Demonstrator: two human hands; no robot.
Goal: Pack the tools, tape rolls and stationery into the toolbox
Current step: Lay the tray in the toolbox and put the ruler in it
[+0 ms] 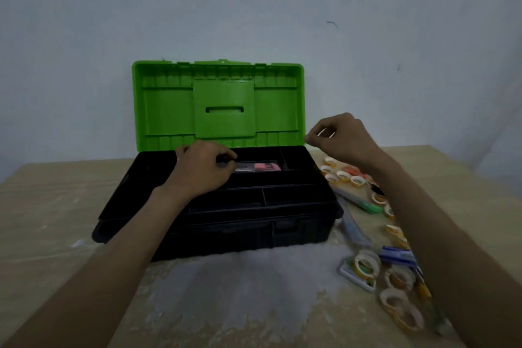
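Note:
The black toolbox stands open on the table, with its green lid raised against the wall. A black divided tray sits in its top. My left hand hovers over the tray's rear middle compartment. Its curled fingers are at the left end of a clear case with red contents lying there. My right hand is in the air by the lid's lower right corner, with its fingers curled. A thin pale streak shows between them, and I cannot tell what it is. Several tape rolls lie to the right of the box.
Right of the toolbox lie more small tape rolls, orange-handled scissors, a green-handled tool, a blue and white pack and a clear ruler. The table's front is scuffed white. A wall stands close behind.

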